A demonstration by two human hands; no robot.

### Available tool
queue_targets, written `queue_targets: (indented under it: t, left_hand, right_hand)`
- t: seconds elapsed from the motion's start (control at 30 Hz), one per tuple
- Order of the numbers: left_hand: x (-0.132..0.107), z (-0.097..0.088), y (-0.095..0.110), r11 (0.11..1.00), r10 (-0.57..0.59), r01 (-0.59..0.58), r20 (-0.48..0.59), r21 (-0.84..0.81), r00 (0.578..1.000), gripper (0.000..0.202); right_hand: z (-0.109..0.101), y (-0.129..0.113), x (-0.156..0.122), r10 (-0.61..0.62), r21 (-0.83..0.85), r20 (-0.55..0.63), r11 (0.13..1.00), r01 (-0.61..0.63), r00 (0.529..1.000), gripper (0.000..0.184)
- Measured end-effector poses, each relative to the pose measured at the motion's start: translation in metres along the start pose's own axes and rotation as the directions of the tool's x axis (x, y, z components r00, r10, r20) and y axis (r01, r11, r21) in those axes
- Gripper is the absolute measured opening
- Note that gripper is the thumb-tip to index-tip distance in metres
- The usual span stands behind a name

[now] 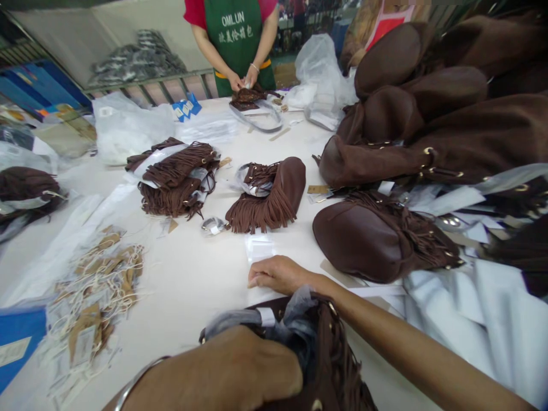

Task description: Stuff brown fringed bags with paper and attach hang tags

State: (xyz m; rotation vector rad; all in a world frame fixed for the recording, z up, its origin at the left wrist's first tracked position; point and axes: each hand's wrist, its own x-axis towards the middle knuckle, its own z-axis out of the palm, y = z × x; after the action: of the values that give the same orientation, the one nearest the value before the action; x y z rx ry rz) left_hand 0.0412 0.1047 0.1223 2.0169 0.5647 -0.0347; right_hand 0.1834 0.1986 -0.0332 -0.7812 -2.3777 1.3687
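Two bare hands work at the near edge of a white table (188,279). The left hand (240,371), a thin silver bangle (137,379) on its wrist, lies on top of a dark brown fringed suede bag (329,365). Its grip is curled shut over the bag's top, where crumpled grey plastic film (295,319) bunches up. The bag sits at the very front, between the two forearms.

The right hand (278,274) reaches across just beyond the bag. Its fingers lie together, palm down, tips resting on a flat clear plastic sleeve (259,248), enclosing nothing.

Near that hand, to the right, rests a domed brown leather bag (363,240) with fringe. Further back lies a folded brown fringed bag (274,194). A heap of tan paper tags with white strings (98,285) lies to the left. Across the table stands a person in a green apron (235,34).
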Motion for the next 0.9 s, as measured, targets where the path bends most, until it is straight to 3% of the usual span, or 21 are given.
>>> queue_targets:
  t: [0.17, 0.4, 0.6, 0.8, 0.9]
  left_hand:
    - [0.002, 0.000, -0.024, 0.955, -0.081, 0.083, 0.017, -0.285, 0.997, 0.039]
    - [-0.007, 0.008, -0.044, 0.792, -0.257, 0.250, 0.068, -0.558, 0.964, 0.054]
    - [-0.007, 0.010, -0.036, 0.843, -0.149, 0.138, 0.021, -0.520, 0.989, 0.050]
    - [0.001, 0.009, -0.036, 0.835, -0.139, 0.170, 0.099, -0.524, 0.985, 0.043]
    - [0.006, 0.007, -0.041, 0.838, -0.084, 0.119, 0.090, -0.533, 0.992, 0.040]
  right_hand:
    - [-0.003, 0.005, 0.000, 0.020, 0.034, 0.020, 0.999, -0.020, 1.000, 0.018]
    - [-0.009, 0.016, 0.001, 0.013, 0.261, 0.153, 0.964, -0.053, 0.988, 0.032]
    - [-0.011, 0.013, 0.002, 0.056, 0.320, 0.207, 0.940, -0.121, 0.977, 0.032]
    - [-0.012, 0.007, 0.003, 0.093, 0.350, 0.286, 0.916, -0.194, 0.954, 0.031]
    - [-0.008, 0.007, 0.004, 0.098, 0.312, 0.279, 0.932, -0.186, 0.955, 0.028]
